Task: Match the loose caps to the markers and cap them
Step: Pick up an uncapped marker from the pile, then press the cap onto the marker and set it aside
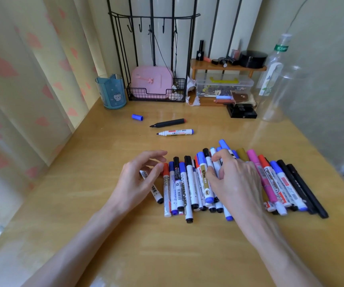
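Loose blue cap (137,117) lies beyond the left hand (138,179) — nearer it than the right hand (232,179); uncapped markers (174,127) lie crosswise. Both hands loosely curled, nothing clamped.

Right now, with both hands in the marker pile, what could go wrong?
1. The two uncapped markers, black and white, lie beyond the pile with tips exposed; they may dry out or mark the desk.
2. The blue cap lies on its side and could roll.
3. The right hand pressing on the pile may scatter it.
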The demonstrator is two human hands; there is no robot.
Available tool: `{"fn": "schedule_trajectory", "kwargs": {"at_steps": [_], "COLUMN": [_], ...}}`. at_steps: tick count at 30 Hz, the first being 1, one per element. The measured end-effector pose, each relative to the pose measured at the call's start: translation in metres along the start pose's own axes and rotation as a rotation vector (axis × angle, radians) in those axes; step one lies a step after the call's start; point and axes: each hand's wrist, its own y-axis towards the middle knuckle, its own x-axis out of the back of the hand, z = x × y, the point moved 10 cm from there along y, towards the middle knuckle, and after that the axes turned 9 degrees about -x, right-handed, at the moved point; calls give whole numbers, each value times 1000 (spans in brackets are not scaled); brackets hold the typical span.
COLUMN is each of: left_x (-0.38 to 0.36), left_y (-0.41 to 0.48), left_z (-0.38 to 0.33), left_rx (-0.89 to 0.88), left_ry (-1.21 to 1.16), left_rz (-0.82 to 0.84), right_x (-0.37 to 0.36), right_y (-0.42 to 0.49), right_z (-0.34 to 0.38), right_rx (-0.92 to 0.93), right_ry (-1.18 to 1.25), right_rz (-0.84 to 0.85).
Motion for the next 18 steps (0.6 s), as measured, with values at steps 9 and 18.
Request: {"fn": "schedule_trajectory", "kwargs": {"at_steps": [9,18], "left_x": [15,43], "left_y": [3,44], "left_z": [12,62], "left_rx": [20,57], "left_ry": [37,187], "left_rz": [-57,-22], "right_x": [3,-48], "right_y": [8,72], "right_z": [9,67], "right_rx": [59,206], "right_ry": [51,83], "right_rz": [-70,240]}}
